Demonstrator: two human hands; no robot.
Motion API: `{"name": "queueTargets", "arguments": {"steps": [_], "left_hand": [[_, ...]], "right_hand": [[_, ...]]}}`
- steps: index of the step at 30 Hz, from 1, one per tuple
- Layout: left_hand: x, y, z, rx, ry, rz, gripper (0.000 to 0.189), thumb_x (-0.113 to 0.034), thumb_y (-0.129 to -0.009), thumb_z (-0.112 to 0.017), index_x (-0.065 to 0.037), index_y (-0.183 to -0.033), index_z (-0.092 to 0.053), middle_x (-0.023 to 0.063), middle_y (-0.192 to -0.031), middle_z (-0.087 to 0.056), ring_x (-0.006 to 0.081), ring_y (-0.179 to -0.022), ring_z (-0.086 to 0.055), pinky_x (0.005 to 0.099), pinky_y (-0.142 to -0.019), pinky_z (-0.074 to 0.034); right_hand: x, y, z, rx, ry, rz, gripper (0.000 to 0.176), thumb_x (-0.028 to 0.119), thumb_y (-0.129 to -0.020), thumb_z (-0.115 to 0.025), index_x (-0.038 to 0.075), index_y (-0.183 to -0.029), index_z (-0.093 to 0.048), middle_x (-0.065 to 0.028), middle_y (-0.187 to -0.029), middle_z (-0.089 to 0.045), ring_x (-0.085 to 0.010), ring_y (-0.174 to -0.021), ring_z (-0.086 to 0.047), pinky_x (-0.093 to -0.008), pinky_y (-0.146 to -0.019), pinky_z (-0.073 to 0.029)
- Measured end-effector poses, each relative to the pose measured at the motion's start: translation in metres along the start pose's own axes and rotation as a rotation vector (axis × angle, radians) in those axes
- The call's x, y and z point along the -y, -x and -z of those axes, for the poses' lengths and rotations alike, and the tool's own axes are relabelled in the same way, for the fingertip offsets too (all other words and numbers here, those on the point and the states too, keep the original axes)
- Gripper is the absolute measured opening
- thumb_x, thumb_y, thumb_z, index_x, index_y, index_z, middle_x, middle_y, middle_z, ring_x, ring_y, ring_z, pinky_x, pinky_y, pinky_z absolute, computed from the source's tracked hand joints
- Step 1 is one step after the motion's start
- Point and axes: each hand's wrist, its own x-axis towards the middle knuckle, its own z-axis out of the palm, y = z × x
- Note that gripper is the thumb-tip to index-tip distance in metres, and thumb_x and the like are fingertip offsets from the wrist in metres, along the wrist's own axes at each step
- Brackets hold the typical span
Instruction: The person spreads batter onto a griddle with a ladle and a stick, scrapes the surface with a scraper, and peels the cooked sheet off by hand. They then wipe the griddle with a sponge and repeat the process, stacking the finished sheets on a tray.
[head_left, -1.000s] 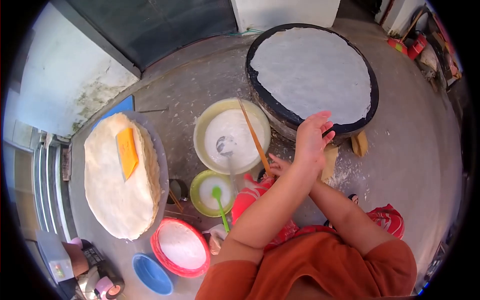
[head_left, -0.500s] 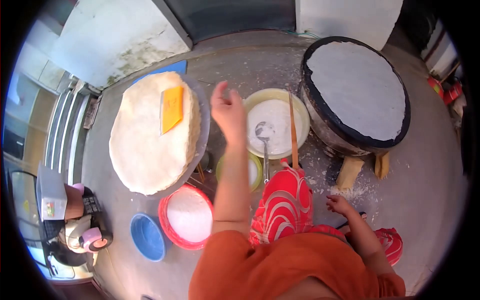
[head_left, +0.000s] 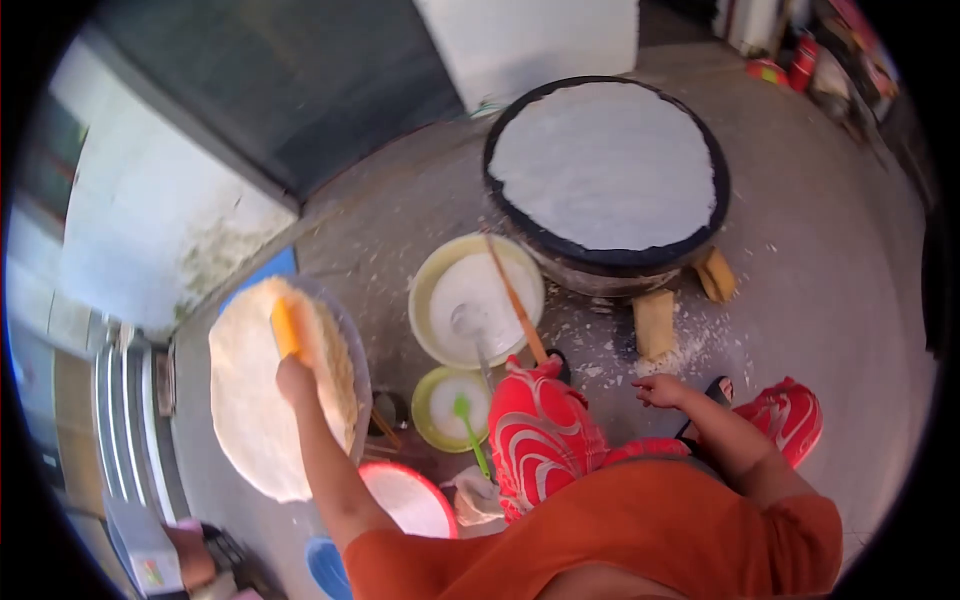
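Note:
My left hand is closed on the near end of a yellow dough scraper, which tilts up over a tall stack of thin pale flatbreads. The stack sits on a round board at the left. My right hand hangs beside my right knee, fingers loosely apart and nothing in them. Ahead of it stands a round black-rimmed griddle covered by a thin white sheet of batter. Between stack and griddle, a cream basin holds white batter, a metal ladle and a wooden stick laid across its rim.
A green bowl with white contents and a green spoon stands before the cream basin. Closer to me are a red basin of white powder and a blue basin. Yellowish blocks lie by the griddle's base, among white flakes.
My left hand has moved from above the cream basin leftward to the stack and taken hold of the yellow scraper. The view has swung left. My right hand stays beside the knee.

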Motion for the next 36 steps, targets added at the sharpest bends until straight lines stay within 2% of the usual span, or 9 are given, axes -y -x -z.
{"name": "queueTargets", "arguments": {"steps": [6,8,13,18,20,22,24,27,36], "left_hand": [[-0.043,0.029,0.100,-0.371,0.357,-0.012,0.015,-0.009,-0.077,-0.046,-0.001,-0.071,-0.057,0.0194,-0.068,-0.057,0.0356,-0.062,-0.056,0.0424,-0.055,-0.044],[-0.074,0.052,0.124,-0.408,0.442,-0.259,0.010,-0.005,-0.076,-0.048,-0.001,-0.072,-0.056,0.0176,-0.064,-0.053,0.0353,-0.059,-0.053,0.0424,-0.054,-0.042],[-0.178,0.136,0.151,-0.271,0.491,-0.827,0.016,-0.001,-0.070,-0.051,-0.003,-0.086,-0.054,0.0124,-0.072,-0.054,0.0297,-0.061,-0.053,0.0391,-0.050,-0.044],[-0.249,0.202,0.169,-0.067,0.736,-1.108,0.034,-0.002,-0.066,-0.057,-0.002,-0.100,-0.054,0.0137,-0.086,-0.058,0.0276,-0.071,-0.058,0.0345,-0.058,-0.050],[-0.255,0.205,0.174,-0.027,0.748,-1.106,0.040,-0.004,-0.069,-0.058,-0.001,-0.108,-0.051,0.0174,-0.098,-0.057,0.0308,-0.082,-0.058,0.0354,-0.068,-0.049],[-0.257,0.203,0.178,-0.071,0.782,-0.923,0.045,-0.007,-0.073,-0.058,0.000,-0.116,-0.047,0.0199,-0.111,-0.052,0.0341,-0.095,-0.053,0.0379,-0.080,-0.044],[-0.241,0.210,0.165,-0.010,0.791,-0.867,0.045,-0.012,-0.078,-0.056,0.002,-0.119,-0.044,0.0220,-0.119,-0.045,0.0370,-0.105,-0.046,0.0409,-0.088,-0.037],[-0.224,0.224,0.155,0.050,0.799,-0.708,0.043,-0.009,-0.081,-0.049,0.004,-0.121,-0.041,0.0218,-0.124,-0.040,0.0371,-0.110,-0.042,0.0396,-0.092,-0.034],[-0.262,0.230,0.155,0.164,0.936,-0.417,0.039,-0.019,-0.088,-0.036,0.007,-0.117,-0.042,0.0251,-0.125,-0.035,0.0384,-0.112,-0.037,0.0450,-0.093,-0.030]], "right_hand": [[0.069,0.022,0.023,-0.452,0.222,0.516,0.022,0.014,-0.080,-0.056,0.006,-0.101,-0.058,-0.0088,-0.085,-0.060,-0.0232,-0.073,-0.060,-0.0309,-0.065,-0.047],[0.116,0.033,0.033,-0.559,0.129,0.625,0.026,0.014,-0.078,-0.059,0.007,-0.102,-0.054,-0.0103,-0.098,-0.056,-0.0260,-0.081,-0.058,-0.0328,-0.068,-0.047],[0.231,0.076,0.064,-0.872,0.298,0.989,0.048,0.014,-0.068,-0.065,0.009,-0.112,-0.045,-0.0114,-0.121,-0.044,-0.0288,-0.112,-0.043,-0.0367,-0.091,-0.037],[0.234,0.078,0.096,-0.985,0.847,1.130,0.040,0.020,-0.065,-0.062,0.012,-0.103,-0.052,-0.0104,-0.116,-0.049,-0.0268,-0.109,-0.047,-0.0353,-0.089,-0.039],[0.224,0.081,0.115,-0.294,0.807,0.514,0.036,0.023,-0.067,-0.063,0.010,-0.099,-0.053,-0.0117,-0.106,-0.055,-0.0242,-0.098,-0.054,-0.0342,-0.083,-0.044],[0.186,0.074,0.148,-0.504,0.395,0.367,0.042,0.024,-0.069,-0.065,0.009,-0.105,-0.052,-0.0124,-0.093,-0.060,-0.0244,-0.086,-0.060,-0.0345,-0.075,-0.047],[0.108,0.027,0.193,-1.041,0.192,0.435,0.047,0.025,-0.070,-0.066,0.008,-0.110,-0.050,-0.0125,-0.092,-0.061,-0.0263,-0.088,-0.059,-0.0346,-0.077,-0.046],[0.065,0.031,0.282,-1.308,-0.020,0.023,0.055,0.026,-0.066,-0.066,0.009,-0.115,-0.047,-0.0146,-0.104,-0.058,-0.0304,-0.096,-0.056,-0.0374,-0.082,-0.044],[0.057,-0.058,0.413,-1.379,0.168,-0.327,0.051,0.028,-0.070,-0.061,0.013,-0.116,-0.045,-0.0137,-0.104,-0.059,-0.0305,-0.096,-0.056,-0.0415,-0.081,-0.045]]}}
